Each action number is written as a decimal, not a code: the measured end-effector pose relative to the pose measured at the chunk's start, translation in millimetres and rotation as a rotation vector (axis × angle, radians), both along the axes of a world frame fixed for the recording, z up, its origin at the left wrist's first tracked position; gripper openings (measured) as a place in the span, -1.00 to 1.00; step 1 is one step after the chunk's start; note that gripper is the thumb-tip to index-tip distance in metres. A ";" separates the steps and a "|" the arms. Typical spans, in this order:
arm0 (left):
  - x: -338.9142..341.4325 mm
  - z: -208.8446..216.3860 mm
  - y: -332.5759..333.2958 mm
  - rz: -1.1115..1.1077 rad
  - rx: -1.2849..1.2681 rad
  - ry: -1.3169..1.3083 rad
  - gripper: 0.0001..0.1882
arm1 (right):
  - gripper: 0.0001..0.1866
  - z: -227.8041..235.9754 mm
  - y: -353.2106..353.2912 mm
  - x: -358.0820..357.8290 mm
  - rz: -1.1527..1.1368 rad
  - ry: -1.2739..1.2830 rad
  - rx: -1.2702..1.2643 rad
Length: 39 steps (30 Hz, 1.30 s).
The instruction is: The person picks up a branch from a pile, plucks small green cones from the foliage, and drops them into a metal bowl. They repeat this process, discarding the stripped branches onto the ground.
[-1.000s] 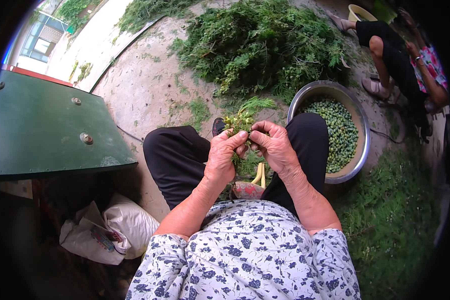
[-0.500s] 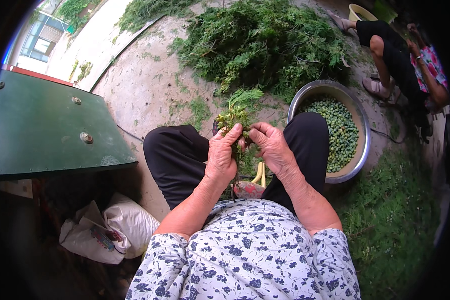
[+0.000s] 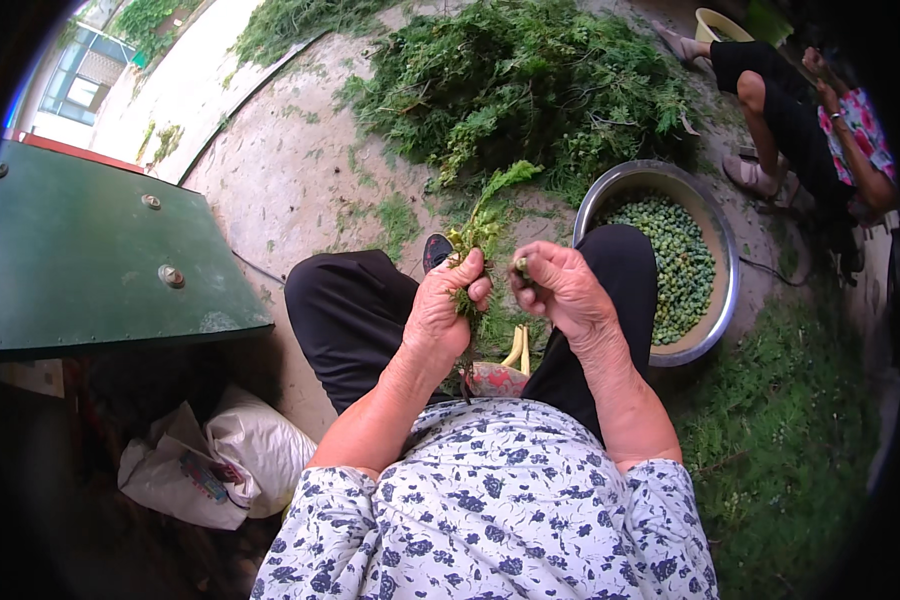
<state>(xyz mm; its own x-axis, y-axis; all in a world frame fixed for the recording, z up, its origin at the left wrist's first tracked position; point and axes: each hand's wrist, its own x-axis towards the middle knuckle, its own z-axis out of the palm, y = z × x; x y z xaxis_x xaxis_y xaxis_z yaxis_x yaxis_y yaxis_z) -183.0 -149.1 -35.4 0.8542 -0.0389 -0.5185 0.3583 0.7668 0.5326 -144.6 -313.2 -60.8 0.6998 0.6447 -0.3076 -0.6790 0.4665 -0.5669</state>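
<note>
My left hand grips a leafy evergreen sprig between thumb and fingers. Its feathery green tip points up and away, and the brown stem hangs below toward my lap. A short gap to the right of it, my right hand is closed in a pinch. A small green cone shows at its fingertips; anything deeper in the fingers is hidden. Beside my right knee stands a round metal basin, partly filled with small green cones.
Ahead lies a large heap of cut evergreen branches, with more greenery on the right. A green metal panel and a white sack are at left. Another person's legs and a yellowish tub are at far right.
My right hand has drawn away from the sprig to the right, with a green cone in its fingertips. The sprig in my left hand has tilted rightward at its tip.
</note>
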 end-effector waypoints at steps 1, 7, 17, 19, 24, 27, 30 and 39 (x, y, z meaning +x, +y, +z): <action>1.0 1.1 0.1 0.019 0.057 0.029 -0.88 | -0.78 5.3 -5.2 2.0 -0.077 -0.055 -0.011; -0.5 8.3 4.3 -0.018 0.401 -0.138 -0.84 | -0.81 35.0 -55.3 21.7 -0.656 -0.390 -0.283; 2.2 14.7 5.0 -0.190 0.942 -0.322 -0.76 | -0.75 -23.6 -153.3 25.6 -1.009 -0.674 -1.604; 1.7 4.8 5.5 -0.176 1.155 -0.460 -0.75 | -0.75 -19.4 -147.8 23.5 -1.004 -0.712 -1.688; 0.5 17.6 -4.1 -0.278 1.152 -0.414 -0.77 | -0.80 40.9 -76.7 15.7 -0.817 -0.664 -1.025; -1.4 11.3 -7.3 -0.293 1.225 -0.436 -0.74 | -0.71 59.9 -26.2 3.3 -0.582 -1.076 -0.814; -3.9 17.4 -11.5 -0.337 1.330 -0.458 -0.69 | -0.64 51.7 1.2 -1.3 -0.431 -1.182 -0.786; -9.9 16.5 -10.7 -0.353 1.514 -0.583 -0.74 | -0.89 23.5 6.2 -6.4 -0.384 -0.313 -0.366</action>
<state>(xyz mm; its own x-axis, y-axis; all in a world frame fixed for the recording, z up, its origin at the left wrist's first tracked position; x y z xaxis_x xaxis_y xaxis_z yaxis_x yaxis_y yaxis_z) -192.9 -159.8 -18.9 0.9936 -0.0521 0.1006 -0.1115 -0.6067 0.7870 -151.1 -307.1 -37.3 0.9540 0.2199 -0.2039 -0.2766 0.3825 -0.8816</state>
